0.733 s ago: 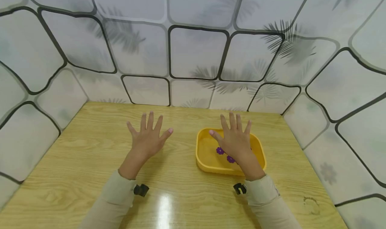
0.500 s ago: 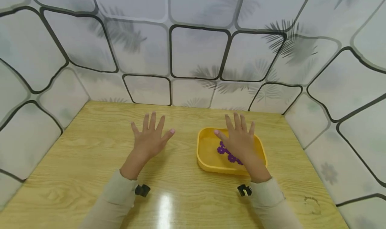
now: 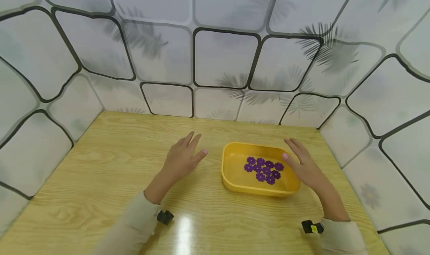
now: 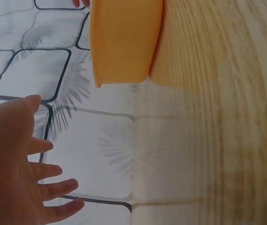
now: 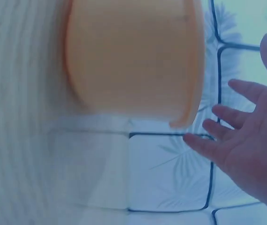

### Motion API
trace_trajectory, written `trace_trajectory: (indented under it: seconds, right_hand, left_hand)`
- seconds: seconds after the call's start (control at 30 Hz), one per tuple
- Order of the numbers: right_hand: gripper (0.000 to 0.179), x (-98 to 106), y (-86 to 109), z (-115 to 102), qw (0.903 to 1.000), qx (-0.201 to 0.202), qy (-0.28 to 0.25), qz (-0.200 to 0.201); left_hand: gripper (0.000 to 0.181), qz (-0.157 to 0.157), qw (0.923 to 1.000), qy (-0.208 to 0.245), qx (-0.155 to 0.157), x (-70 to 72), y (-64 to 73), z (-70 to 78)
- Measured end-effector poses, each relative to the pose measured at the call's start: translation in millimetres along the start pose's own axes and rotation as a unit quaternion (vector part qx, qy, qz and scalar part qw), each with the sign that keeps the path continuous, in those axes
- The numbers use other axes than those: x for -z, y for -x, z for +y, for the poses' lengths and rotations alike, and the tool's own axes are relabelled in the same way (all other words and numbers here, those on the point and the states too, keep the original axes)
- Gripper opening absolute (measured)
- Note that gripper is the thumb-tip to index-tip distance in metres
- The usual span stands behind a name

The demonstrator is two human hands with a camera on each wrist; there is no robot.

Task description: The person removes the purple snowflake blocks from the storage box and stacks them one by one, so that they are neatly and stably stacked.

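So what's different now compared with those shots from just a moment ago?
The right hand has moved off to the right from over the yellow tray, uncovering the purple flower pieces. The left hand has shifted a little right, toward the tray. Both turned palms inward. Nothing was gripped or released; the tray and pieces stayed put.

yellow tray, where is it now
In the head view, the yellow tray sits on the table, right of centre, with the right hand by its right end and the left hand to its left.
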State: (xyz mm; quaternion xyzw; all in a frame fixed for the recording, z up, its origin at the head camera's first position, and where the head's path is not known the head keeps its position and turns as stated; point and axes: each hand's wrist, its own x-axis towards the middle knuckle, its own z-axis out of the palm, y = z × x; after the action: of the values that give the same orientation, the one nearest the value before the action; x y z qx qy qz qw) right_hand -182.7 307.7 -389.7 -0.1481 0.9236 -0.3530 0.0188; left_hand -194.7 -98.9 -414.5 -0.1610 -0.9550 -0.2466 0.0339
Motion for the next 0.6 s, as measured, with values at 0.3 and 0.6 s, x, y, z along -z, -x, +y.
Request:
trace_trajectory:
  seconds: [0.3,0.6]
  right_hand:
    - [0.062,3.5,19.7,31.1,0.9980,-0.022,-0.060,0.003]
    - [0.054,-0.2,26.1,50.9,0.9948,-0.044,-0.091,-0.007]
  left_hand:
    - [0.061,-0.011,0.9936,0.090,-0.066,-18.4,-8.9,20.3]
    - [0.053,-0.039,0.9867,0.110,-0.112,-38.0,-28.3,46.4]
